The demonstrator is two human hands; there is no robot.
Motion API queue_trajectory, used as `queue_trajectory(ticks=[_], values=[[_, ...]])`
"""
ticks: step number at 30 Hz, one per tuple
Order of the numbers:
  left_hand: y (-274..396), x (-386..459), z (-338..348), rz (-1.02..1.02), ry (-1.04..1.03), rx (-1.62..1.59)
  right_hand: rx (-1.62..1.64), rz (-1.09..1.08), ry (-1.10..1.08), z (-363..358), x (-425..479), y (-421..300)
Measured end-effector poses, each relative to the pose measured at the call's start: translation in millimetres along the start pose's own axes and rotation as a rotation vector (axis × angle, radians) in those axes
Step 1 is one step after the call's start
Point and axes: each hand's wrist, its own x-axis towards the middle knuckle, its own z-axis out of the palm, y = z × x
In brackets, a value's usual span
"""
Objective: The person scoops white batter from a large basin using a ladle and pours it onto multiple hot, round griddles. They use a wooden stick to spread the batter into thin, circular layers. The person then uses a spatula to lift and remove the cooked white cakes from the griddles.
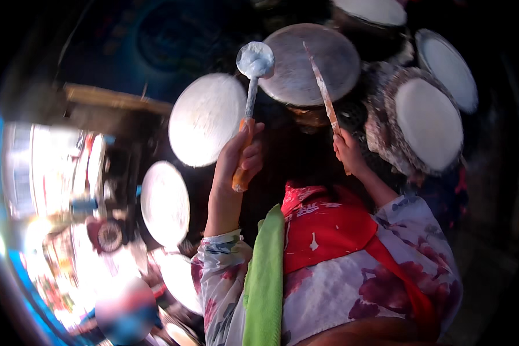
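Observation:
My left hand [238, 158] grips the orange handle of a ladle [256, 62], whose bowl carries thick white batter. The ladle's bowl is seen at the left rim of a grey round griddle plate [315, 56]. In my right hand [351, 155] is a long, thin, batter-smeared spatula [321, 84]; its tip appears over the grey plate, though whether it touches cannot be told. Left of the ladle stands a round plate with a white surface [205, 121]. Another white round surface [430, 123], ringed by a crusted rim [391, 99], sits beyond my right hand.
More white discs stand at the left [165, 205], far right [450, 71] and top [372, 9]. A wooden ledge [116, 99] runs at upper left. A green cloth [266, 277] hangs over my red apron [324, 238]. A blurred person [127, 311] is at lower left, near a bright opening.

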Motion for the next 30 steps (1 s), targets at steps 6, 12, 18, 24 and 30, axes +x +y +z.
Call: queue_trajectory(ticks=[6, 12, 18, 24, 30], values=[[17.2, 101.1, 43.8, -0.187, -0.109, 0.3, 0.037, 0.06, 0.332, -26.8, -4.7, -1.1], [-13.0, 201.3, 54.0, -0.13, -0.162, 0.637, 0.039, 0.038, 0.469, -27.3, 26.5, 25.1], [-47.3, 263.2, 29.3, 0.16, -0.038, 1.195, -0.281, -0.057, 0.625, -9.9, 48.0, 36.8], [-44.7, 290.9, 9.3, 0.619, 0.109, 1.834, -0.608, -0.009, 0.562, 10.5, 72.4, -2.7], [-16.2, 289.6, 7.4, 0.553, 0.256, 2.012, -0.685, -0.034, 0.578, -13.7, 82.8, -14.7]])
